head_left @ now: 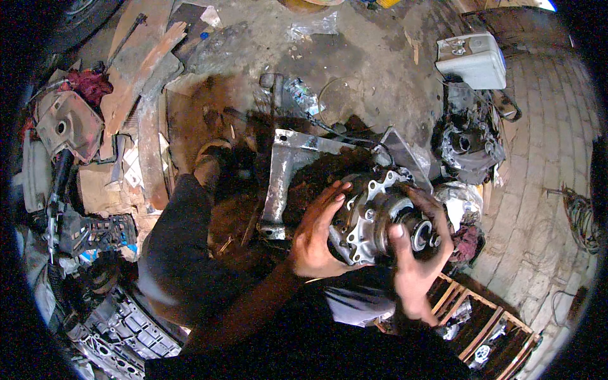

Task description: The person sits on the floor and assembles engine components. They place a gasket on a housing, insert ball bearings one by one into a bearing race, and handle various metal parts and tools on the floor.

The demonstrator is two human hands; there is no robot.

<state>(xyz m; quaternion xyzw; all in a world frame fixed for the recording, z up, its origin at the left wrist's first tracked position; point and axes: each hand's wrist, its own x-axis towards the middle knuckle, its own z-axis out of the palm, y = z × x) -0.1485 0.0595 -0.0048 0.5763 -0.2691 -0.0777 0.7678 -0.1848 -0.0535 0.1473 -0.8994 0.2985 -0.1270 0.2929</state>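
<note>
I hold a round silver metal engine part (373, 218) with ribs, bolt holes and a bearing hub in front of me, over my lap. My left hand (315, 235) grips its left rim, fingers spread over the top edge. My right hand (415, 259) wraps around the hub end on the right, thumb across the front. Just behind the part lies a grey cast metal bracket (285, 171) on the dirty floor.
A white plastic container (472, 60) stands at the back right above a dismantled engine block (468, 149). Wooden planks (142, 69) and scrap parts lie at the left. A ribbed engine cover (130, 329) lies lower left, a wooden crate (487, 326) with parts lower right.
</note>
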